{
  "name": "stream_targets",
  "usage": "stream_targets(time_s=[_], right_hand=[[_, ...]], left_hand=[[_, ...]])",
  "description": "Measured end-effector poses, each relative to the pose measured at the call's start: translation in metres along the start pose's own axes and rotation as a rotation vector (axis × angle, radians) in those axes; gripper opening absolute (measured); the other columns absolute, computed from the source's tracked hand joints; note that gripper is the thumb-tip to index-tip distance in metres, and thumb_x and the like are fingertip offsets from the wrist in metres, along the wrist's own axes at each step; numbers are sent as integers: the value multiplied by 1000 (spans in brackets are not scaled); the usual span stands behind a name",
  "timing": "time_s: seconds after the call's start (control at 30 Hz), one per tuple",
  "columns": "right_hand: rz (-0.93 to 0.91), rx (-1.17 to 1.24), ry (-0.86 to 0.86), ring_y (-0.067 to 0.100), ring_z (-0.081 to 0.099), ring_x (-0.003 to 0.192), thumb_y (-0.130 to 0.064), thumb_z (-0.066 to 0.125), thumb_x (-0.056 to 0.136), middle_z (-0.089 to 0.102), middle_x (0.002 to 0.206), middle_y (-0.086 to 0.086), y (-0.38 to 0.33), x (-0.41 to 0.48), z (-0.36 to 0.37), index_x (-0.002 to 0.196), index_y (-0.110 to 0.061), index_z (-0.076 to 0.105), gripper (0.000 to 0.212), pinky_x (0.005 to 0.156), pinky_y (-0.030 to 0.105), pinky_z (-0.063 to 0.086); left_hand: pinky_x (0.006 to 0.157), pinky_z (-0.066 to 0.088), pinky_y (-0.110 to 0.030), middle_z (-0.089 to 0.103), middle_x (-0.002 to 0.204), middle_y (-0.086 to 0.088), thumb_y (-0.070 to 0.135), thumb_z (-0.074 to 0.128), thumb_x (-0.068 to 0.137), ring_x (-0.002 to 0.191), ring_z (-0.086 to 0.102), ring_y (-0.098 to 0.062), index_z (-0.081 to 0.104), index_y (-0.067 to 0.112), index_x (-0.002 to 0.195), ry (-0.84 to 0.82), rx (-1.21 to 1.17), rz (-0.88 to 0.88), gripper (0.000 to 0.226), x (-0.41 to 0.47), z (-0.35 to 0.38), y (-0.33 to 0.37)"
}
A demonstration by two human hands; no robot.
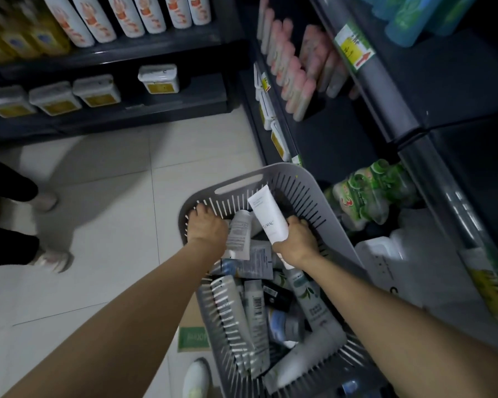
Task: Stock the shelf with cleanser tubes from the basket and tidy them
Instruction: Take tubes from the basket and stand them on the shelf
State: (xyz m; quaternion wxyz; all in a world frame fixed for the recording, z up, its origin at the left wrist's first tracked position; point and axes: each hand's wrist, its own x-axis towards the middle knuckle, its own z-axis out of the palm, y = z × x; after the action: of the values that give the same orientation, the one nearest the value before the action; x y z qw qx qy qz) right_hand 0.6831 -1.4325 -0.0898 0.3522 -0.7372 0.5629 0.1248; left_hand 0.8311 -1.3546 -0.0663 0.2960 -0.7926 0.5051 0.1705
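In the grey basket [285, 171], low beside the dark shelf [385, 90], both hands are down among the stock. The right hand [296, 239] grips a white tube [268, 216], fingers curled round its lower end, so that the tube stands tilted above the others with its flat end up. The left hand [206, 225] lies against the basket's far left wall, fingers reaching toward the slats. A grey tube [239, 234] sits touching its thumb side, but I cannot tell whether the hand actually holds it. A pile of tubes [256, 300] fills the basket nearer the person. Pink tubes [293, 79] stand in rows on the shelf above.
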Motion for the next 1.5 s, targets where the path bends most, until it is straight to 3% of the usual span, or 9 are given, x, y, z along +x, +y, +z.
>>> stream_targets(time_s=[0.27,0.37,0.6,0.73,0.9,1.03,1.17,1.37,1.5], right_hand=[[-45,138,73,32,58,105,-8,72,75,59,120,14,3,-22,-25,114,-5,45,48,68,29,40],[-49,183,74,32,59,104,-6,71,75,61,119,15,5,-33,-30,114,-4,44,48,71,35,49],[-48,230,38,27,57,103,-6,72,78,57,124,13,13,-58,-29,118,-3,43,50,69,29,42],[-41,224,32,25,57,104,-7,72,79,57,124,12,21,-67,-27,120,-3,43,50,70,27,40],[-35,255,16,29,55,111,-2,72,77,55,125,15,30,-75,-23,120,-3,42,52,77,31,45],[-43,260,23,28,56,111,-5,74,76,54,126,14,32,-83,-27,120,-4,43,54,82,36,49],[-71,247,34,23,56,103,-7,72,78,57,122,7,34,-98,-42,121,-5,45,51,65,27,43],[-66,359,119,27,60,105,-7,74,74,60,120,9,30,-117,-58,116,-10,44,51,88,47,52],[-90,458,218,26,59,105,-4,71,75,60,122,9,13,-144,-80,122,-9,43,55,88,45,52]], left_hand=[[102,36,-41,45,132,-15,9,52,87,124,41,-32,46,6,129,124,-151,-21,43,-23,-7,10],[94,41,-36,52,124,-12,5,53,84,116,45,-29,49,5,124,161,-176,76,40,-37,-5,17],[90,49,-36,57,127,-14,13,48,92,114,58,-29,54,5,123,-183,-305,165,32,-57,26,30],[102,43,-41,36,138,-16,3,44,91,124,43,-36,43,2,133,-213,-260,230,42,-58,36,33],[102,44,-43,28,145,-11,3,47,91,125,44,-36,47,13,137,-251,-139,349,47,-57,49,36],[108,35,-44,25,148,-13,8,50,92,134,29,-36,46,10,138,-221,-55,365,46,-61,52,38],[103,39,-47,39,139,-11,10,57,88,127,40,-32,50,16,133,-176,79,419,46,-67,39,39],[82,50,-34,58,122,-7,17,71,79,111,59,-26,47,16,130,-162,42,445,57,-83,-2,23],[73,50,-32,62,112,-7,25,70,77,96,61,-25,47,11,121,-97,-162,398,52,-103,-42,2]])
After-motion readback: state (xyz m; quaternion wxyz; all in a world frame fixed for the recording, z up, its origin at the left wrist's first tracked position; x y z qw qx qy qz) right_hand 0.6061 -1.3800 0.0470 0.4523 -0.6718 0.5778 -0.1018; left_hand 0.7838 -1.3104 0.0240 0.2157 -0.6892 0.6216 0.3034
